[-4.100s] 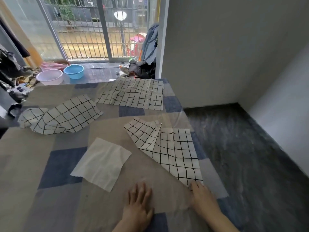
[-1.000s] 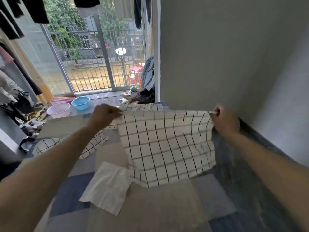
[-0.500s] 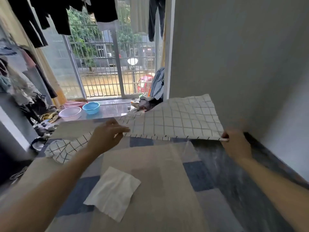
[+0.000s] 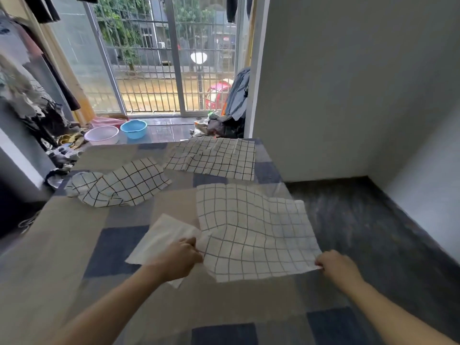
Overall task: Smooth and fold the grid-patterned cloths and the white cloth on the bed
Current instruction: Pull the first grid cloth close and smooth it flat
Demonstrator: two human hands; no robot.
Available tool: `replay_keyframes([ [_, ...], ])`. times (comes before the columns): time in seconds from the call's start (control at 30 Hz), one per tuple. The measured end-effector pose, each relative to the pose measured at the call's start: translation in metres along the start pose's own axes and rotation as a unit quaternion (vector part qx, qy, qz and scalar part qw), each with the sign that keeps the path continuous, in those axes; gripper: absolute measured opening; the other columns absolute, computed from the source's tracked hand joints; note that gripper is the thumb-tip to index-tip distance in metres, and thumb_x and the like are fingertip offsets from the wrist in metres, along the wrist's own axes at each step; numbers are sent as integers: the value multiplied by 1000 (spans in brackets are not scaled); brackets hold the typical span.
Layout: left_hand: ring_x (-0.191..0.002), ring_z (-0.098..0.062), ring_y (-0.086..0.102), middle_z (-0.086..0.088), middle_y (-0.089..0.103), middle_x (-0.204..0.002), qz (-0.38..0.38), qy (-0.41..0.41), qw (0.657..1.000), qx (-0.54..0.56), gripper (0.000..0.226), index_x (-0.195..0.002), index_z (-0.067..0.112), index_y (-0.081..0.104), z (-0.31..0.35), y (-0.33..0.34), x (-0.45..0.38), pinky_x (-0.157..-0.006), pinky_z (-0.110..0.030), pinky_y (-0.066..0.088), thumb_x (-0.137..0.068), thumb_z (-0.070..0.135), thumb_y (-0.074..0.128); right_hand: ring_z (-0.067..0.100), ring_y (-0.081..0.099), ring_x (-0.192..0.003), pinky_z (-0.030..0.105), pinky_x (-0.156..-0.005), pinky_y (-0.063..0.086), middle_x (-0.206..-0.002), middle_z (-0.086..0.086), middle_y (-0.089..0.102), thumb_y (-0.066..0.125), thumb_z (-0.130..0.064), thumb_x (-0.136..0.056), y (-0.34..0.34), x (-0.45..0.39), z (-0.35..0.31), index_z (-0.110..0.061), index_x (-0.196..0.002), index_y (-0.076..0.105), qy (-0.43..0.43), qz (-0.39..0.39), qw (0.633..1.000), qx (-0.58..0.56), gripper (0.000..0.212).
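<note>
The left hand [image 4: 179,257] and right hand [image 4: 336,265] each pinch a near corner of the nearest grid cloth [image 4: 251,230]. It lies spread on the bed [image 4: 62,245], overlapping the white cloth [image 4: 161,239] at its left.

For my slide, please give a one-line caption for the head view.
Both hands, left hand and right hand, pinch the near grid cloth over the bed.
</note>
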State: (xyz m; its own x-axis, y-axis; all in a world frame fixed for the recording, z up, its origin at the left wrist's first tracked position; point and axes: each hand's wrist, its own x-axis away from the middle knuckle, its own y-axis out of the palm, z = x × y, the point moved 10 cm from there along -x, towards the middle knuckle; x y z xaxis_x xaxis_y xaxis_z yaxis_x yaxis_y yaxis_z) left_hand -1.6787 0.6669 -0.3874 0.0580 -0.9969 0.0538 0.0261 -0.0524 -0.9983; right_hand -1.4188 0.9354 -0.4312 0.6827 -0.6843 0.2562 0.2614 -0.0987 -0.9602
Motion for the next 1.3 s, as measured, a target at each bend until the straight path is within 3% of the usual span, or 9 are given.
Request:
replay_keyframes([
  [0.27, -121, -21, 44, 2, 52, -132, -130, 15, 990, -45, 41, -129, 21, 53, 24, 59, 38, -102, -34, 37, -90, 9, 47, 17, 58, -107, 25, -74, 40, -115, -4, 58, 42, -7, -83, 56, 23, -12, -24, -96, 62, -67, -78, 995, -20, 30],
  [0.37, -114, -20, 50, 0, 47, -134, -78, -3, 996, -39, 50, -128, 22, 52, 28, 53, 43, -94, -33, 45, -81, 12, 63, 14, 58, -106, 21, -72, 41, -117, -8, 54, 40, -12, -86, 58, 35, -9, -28, -97, 61, -92, -67, 993, -39, 28],
  [0.5, -87, -11, 57, 10, 56, -104, 58, -79, 995, 29, 43, -100, 31, 64, 16, 38, 53, -70, -24, 50, -62, 16, 77, 12, 55, -115, 28, -85, 46, -141, -17, 42, 39, -5, -84, 63, 49, 3, -35, -124, 55, -79, -30, 995, -50, 52],
  [0.63, -83, -1, 55, 17, 52, -103, 138, -197, 956, 167, 12, -96, 31, 64, -3, 27, 69, -67, -17, 45, -91, 23, 57, 12, 49, -122, 27, -89, 45, -150, -18, 35, 42, -7, -85, 63, 60, 5, -35, -130, 52, -56, -26, 994, -86, 54],
  [0.8, -84, 5, 62, 13, 61, -106, 109, -308, 867, 377, 23, -99, 24, 66, -3, 47, 79, -70, -12, 50, -96, 7, 52, 15, 42, -131, 28, -103, 40, -153, -13, 33, 45, -16, -83, 65, 59, 5, -28, -133, 54, -41, -65, 992, -99, 52],
  [0.9, -103, 11, 53, 17, 61, -109, 123, -239, 898, 348, 32, -92, 31, 65, 10, 41, 72, -85, -4, 39, -90, 1, 55, 13, 47, -125, 33, -98, 42, -139, -11, 48, 42, -17, -80, 60, 55, 5, -32, -122, 56, -34, -133, 990, -32, 46],
  [0.97, -112, 11, 46, 17, 58, -115, 126, -141, 934, 303, 33, -94, 34, 62, 28, 33, 64, -95, -11, 40, -88, 1, 59, 12, 54, -114, 33, -91, 44, -127, -9, 57, 41, -19, -85, 38, 48, 2, -33, -111, 59, -22, -93, 995, 3, 35],
  [1.1, -120, -6, 45, 10, 56, -122, 139, 39, 978, 153, 39, -101, 28, 63, 71, 19, 58, -104, -18, 38, -74, -1, 62, 14, 44, -127, 27, -98, 40, -144, -4, 41, 44, -20, -94, 18, 40, -28, -26, -140, 42, -58, 10, 995, -80, 46],
  [1.3, -121, -13, 48, 8, 55, -129, 170, -44, 968, 179, 50, -118, 24, 60, 45, 15, 90, -104, -25, 38, -74, 2, 56, 19, 17, -145, 35, -115, 26, -161, 1, 9, 34, -40, -100, 58, 48, -76, -25, -150, 20, -97, -69, 986, -120, 54],
])
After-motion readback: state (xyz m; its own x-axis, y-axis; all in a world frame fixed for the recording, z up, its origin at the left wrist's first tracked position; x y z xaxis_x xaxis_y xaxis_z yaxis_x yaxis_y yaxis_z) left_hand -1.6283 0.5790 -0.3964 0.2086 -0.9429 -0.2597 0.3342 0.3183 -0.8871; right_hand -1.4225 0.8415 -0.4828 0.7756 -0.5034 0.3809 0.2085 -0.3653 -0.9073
